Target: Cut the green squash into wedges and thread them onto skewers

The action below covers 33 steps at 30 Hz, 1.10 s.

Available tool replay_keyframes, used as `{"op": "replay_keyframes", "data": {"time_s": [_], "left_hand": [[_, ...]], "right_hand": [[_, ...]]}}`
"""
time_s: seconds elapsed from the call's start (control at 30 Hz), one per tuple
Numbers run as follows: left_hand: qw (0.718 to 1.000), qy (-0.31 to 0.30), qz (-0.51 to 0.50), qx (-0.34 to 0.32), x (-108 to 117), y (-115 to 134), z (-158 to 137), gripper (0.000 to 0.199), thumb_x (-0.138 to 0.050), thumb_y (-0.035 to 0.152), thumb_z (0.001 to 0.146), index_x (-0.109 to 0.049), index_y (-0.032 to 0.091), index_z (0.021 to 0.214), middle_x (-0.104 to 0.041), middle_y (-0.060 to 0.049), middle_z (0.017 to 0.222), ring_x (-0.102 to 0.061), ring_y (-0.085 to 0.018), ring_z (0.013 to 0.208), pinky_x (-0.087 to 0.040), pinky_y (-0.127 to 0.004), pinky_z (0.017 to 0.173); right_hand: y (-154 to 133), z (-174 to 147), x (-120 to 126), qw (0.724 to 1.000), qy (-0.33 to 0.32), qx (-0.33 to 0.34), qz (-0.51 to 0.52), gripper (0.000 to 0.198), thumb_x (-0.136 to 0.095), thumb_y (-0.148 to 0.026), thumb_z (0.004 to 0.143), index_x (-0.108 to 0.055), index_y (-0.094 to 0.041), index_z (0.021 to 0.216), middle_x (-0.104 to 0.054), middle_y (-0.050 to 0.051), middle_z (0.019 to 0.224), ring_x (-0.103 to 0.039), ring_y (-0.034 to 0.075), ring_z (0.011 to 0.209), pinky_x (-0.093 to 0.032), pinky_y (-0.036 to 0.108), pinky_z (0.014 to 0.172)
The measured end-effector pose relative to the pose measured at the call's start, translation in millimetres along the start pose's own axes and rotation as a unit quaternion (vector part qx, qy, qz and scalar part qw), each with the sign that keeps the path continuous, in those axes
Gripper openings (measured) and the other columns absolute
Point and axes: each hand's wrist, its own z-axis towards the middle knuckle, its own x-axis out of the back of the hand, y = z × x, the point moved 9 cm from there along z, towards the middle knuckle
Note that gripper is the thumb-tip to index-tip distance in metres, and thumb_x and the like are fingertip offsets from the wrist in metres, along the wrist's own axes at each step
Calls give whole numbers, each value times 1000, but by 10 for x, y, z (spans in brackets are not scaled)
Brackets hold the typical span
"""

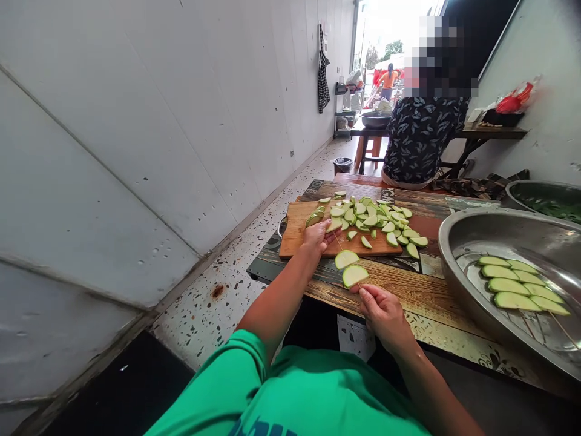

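My right hand (385,312) pinches the lower end of a thin skewer (338,241), which points up and away over the table's near edge. Two half-round slices of pale green squash, perhaps zucchini, are threaded on it, the nearer squash slice (356,277) close to my fingers. At the skewer's far end, my left hand (318,237) is closed on another squash slice (334,226); whether the tip pierces it is hard to see. More slices show just beyond those fingers. A heap of cut squash (370,213) covers much of the wooden cutting board (295,233).
A large metal basin (458,233) at the right holds finished-looking skewers of squash (512,284). Behind it stands a second bowl (521,189) with green contents. A person in a patterned shirt (422,139) sits beyond the table. A white wall (204,109) runs along the left.
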Motion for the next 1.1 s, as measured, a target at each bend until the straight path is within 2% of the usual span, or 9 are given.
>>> {"op": "replay_keyframes", "data": {"time_s": [0.2, 0.37, 0.57, 0.73, 0.97, 1.1], "left_hand": [[1000, -3, 6, 0, 10, -22, 26, 12, -60, 5, 83, -63, 13, 74, -68, -5, 68, -71, -20, 83, -59, -33, 80], [1000, 7, 14, 3, 15, -29, 24, 8, -63, 5, 81, -66, 13, 79, -71, -6, 75, -71, -21, 82, -59, -36, 80], [999, 0, 36, -4, -11, -23, -18, 11, -59, 7, 84, -67, 14, 85, -72, -7, 77, -71, -22, 86, -58, -36, 85], [999, -5, 32, -4, -16, -49, -32, 7, -60, 6, 83, -64, 11, 82, -71, -6, 74, -71, -20, 80, -58, -38, 84], [1000, -9, 23, -2, -32, -87, -60, 13, -58, 4, 84, -60, 10, 73, -71, -11, 82, -71, -22, 89, -55, -41, 92], [1000, -9, 26, 2, -24, -106, -34, 14, -58, 4, 84, -61, 11, 71, -71, -12, 82, -71, -24, 90, -56, -41, 91]], "right_hand": [[55, 15, 6, 1000, 7, -13, 7, 49, -54, -54, 80, -61, -10, 100, -27, -10, 48, -23, 6, 37, -20, 21, 34], [40, 29, -14, 1000, 5, -12, 13, 48, -55, -55, 78, -62, -11, 97, -26, -11, 46, -21, 6, 36, -18, 21, 34], [-9, 40, -20, 1000, 12, -15, 6, 48, -55, -56, 77, -64, -12, 95, -30, -10, 45, -22, 6, 35, -17, 22, 34], [11, 60, -17, 1000, 11, -1, 4, 45, -54, -53, 80, -63, -12, 96, -30, -10, 46, -24, 6, 36, -17, 21, 34], [81, 117, 9, 999, 31, 15, -2, 44, -52, -53, 83, -63, -12, 96, -33, -9, 47, -27, 6, 36, -19, 21, 35], [39, 139, -12, 999, 33, 22, -19, 43, -51, -52, 82, -64, -13, 93, -32, -8, 47, -26, 7, 38, -18, 22, 37]]}}
